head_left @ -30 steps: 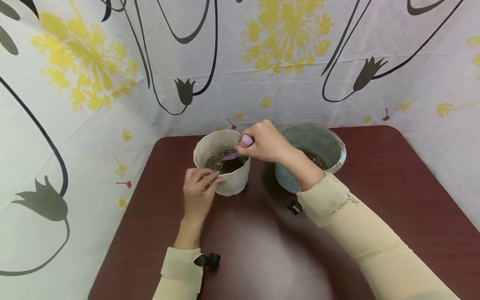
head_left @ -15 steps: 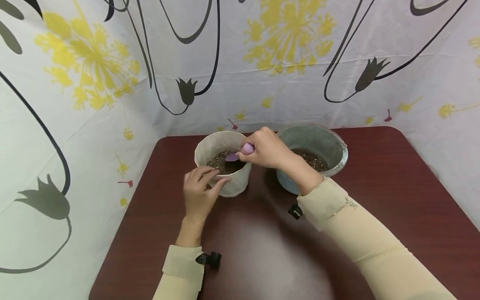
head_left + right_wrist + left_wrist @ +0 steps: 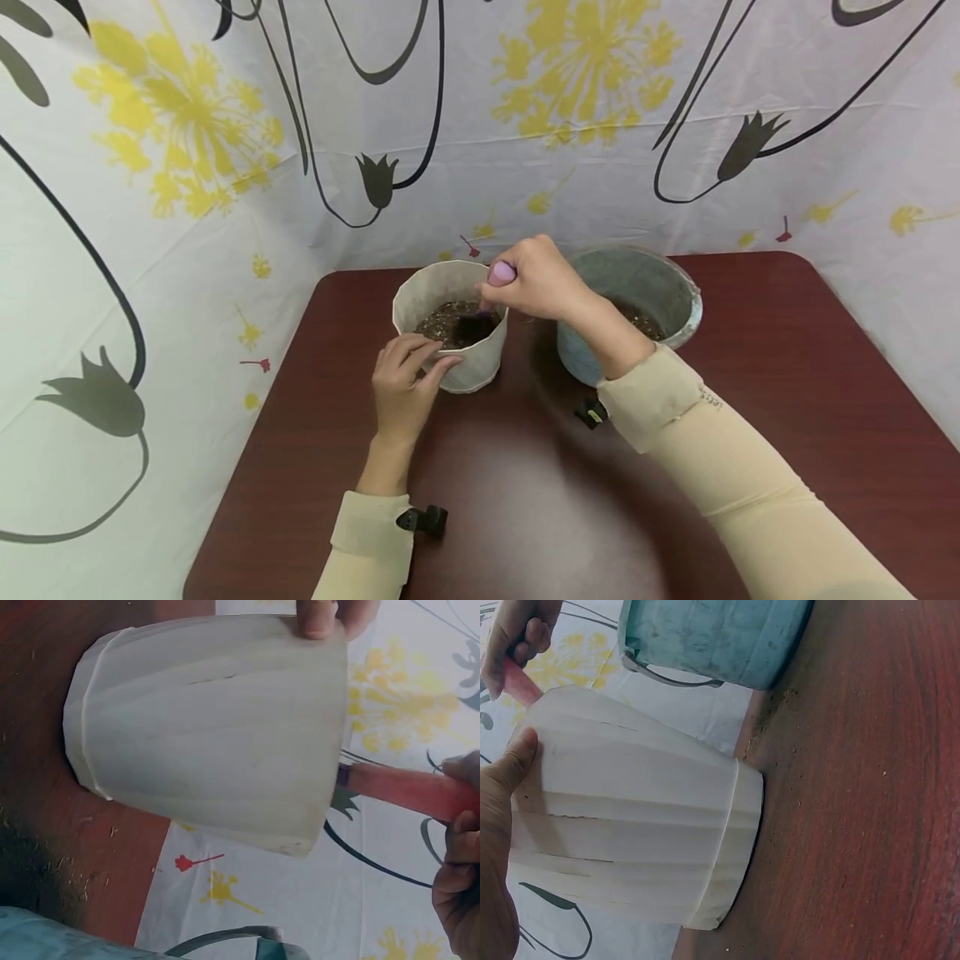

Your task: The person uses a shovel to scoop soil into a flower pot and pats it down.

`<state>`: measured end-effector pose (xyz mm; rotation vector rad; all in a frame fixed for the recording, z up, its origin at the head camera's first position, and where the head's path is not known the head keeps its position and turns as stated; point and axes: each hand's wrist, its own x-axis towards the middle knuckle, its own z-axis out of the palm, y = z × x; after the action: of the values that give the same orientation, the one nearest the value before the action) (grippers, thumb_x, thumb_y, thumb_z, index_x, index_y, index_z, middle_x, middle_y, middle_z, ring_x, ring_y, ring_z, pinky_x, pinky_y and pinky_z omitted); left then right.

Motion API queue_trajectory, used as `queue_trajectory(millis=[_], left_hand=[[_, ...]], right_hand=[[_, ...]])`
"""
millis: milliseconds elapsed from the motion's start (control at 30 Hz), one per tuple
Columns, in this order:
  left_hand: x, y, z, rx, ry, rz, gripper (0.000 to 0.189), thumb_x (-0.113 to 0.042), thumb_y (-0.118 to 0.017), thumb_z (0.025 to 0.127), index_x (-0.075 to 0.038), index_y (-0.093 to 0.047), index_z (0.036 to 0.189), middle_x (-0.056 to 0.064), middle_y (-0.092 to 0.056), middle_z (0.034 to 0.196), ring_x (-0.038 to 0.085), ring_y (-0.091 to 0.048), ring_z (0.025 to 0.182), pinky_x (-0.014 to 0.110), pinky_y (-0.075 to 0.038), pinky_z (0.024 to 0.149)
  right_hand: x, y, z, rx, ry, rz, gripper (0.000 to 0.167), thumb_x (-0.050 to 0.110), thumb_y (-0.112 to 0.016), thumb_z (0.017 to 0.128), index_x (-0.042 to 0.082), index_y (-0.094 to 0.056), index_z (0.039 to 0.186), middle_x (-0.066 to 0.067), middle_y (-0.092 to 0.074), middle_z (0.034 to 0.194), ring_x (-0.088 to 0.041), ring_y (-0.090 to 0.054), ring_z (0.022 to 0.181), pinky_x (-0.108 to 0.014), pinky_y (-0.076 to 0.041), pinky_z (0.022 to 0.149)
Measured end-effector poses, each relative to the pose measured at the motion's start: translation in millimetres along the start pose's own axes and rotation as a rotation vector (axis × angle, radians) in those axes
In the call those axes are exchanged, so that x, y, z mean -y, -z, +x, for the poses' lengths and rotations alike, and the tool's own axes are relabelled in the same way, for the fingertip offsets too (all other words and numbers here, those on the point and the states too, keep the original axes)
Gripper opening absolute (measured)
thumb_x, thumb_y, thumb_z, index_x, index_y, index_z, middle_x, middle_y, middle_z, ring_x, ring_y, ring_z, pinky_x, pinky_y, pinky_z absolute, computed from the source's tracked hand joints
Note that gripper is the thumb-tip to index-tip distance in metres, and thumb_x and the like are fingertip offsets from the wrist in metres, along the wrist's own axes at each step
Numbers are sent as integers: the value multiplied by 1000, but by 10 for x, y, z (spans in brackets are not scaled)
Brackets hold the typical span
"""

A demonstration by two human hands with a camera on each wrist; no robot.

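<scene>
A white plant pot (image 3: 474, 370) with dark soil (image 3: 442, 321) inside stands upright on the table. My left hand (image 3: 403, 387) pinches its near rim, the thumb on the outer wall and the fingers over the edge. My right hand (image 3: 542, 277) grips the pink handle (image 3: 405, 789) of a small trowel above the pot's right side. The trowel's purple blade is mostly hidden in the soil and behind the rim. Right of the white pot stands a blue-green bucket (image 3: 581, 354), also with soil in it, partly covered by my right forearm.
The dark red wooden table (image 3: 495, 500) carries scattered soil crumbs (image 3: 780, 705) between the two containers. A wire handle (image 3: 671, 677) hangs on the bucket's side. Behind the table rises a white curtain (image 3: 465, 192) printed with flowers.
The trowel blade was visible over the soil earlier and now sits lower, mostly out of sight. My right hand dipped slightly, then rose. My left hand has stayed on the rim.
</scene>
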<state>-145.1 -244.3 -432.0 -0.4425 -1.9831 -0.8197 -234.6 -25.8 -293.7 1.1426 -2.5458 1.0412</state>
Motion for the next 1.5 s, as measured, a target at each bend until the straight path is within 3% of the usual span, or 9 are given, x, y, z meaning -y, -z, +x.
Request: queue_trajectory(millis=[233,367,500,633,867,933,1067,1267,1500], left_hand=[[139,95,-47,30,-7,-40,38,-22,-92,74,1,-77,101,15,-72,109,37,-64,115,48,-47,97],[181,128,-33,28,-19,-105,34,-13,-90,74,3,-77,101,19,-70,107,41,-63,114,43,-46,104],[172,115,3,15,-35,-126,34,-13,-91,71,2,-79,99,17,-70,101,44,-64,106,38,-48,104],[137,92,20,-3,-50,-95,34,-19,-89,71,2,-80,95,15,-70,96,41,-65,101,36,-50,99],[57,24,23,-41,-46,-73,34,-19,-90,67,0,-80,92,13,-69,92,35,-63,93,36,-51,90],[30,-12,23,-50,-38,-62,34,-20,-91,66,-1,-81,92,12,-69,91,33,-62,91,36,-51,86],[18,-40,24,-25,-53,-27,33,-24,-90,71,-2,-81,94,11,-70,92,31,-62,88,37,-51,81],[176,110,97,43,-53,-63,33,-17,-90,73,2,-78,97,16,-72,104,36,-66,103,44,-49,94],[146,112,94,48,-78,-78,25,-15,-89,75,1,-80,91,12,-71,94,32,-65,93,38,-52,86]], right_hand=[[-16,-83,-29,24,-40,114,14,20,-79,88,16,-82,76,9,-70,62,-9,-58,47,-30,-48,50],[-11,-90,-47,-32,-67,165,11,23,-79,88,13,-82,83,4,-72,65,-11,-58,44,-29,-49,46],[-47,-130,-77,-134,67,6,16,17,-79,85,10,-76,71,3,-67,62,-10,-56,50,-30,-46,51],[-125,-232,-154,-94,153,-89,20,15,-77,84,10,-70,66,5,-60,56,-9,-51,49,-30,-44,51],[-204,-308,-212,-185,260,23,7,12,-81,83,9,-78,78,2,-71,68,-10,-62,57,-32,-51,55],[-221,-351,-210,-152,275,26,4,12,-81,84,8,-80,84,0,-74,74,-11,-66,61,-32,-54,57],[-243,-409,-233,-51,260,-15,10,15,-78,87,6,-81,91,-1,-76,81,-11,-69,66,-31,-56,61],[-233,-332,-304,-158,231,-13,6,12,-81,83,7,-81,86,-2,-75,75,-16,-69,63,-36,-56,59],[-254,-356,-301,-105,157,-47,10,17,-79,87,7,-81,84,-1,-73,70,-12,-65,58,-32,-53,56]])
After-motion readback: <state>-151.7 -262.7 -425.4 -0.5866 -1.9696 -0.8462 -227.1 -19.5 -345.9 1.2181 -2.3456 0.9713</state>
